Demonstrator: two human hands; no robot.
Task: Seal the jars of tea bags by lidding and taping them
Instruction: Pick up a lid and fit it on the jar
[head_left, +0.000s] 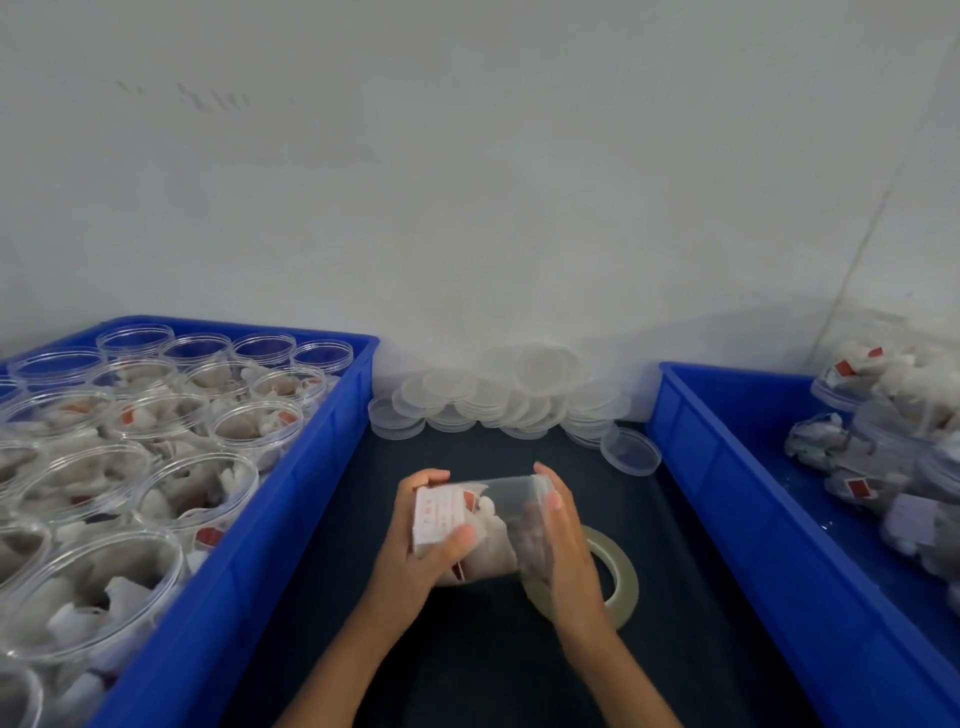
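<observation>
- A plain pale wall (467, 182), scuffed in places, fills the upper half.
- A corner seam (878, 208) runs down at right.
- Below lies a dark table surface (467, 649).
- Light is soft, even.

Both forearms reach forward, left hand (421, 525) and right hand (563, 540) curled inward, palms facing, fingers gripping
</observation>
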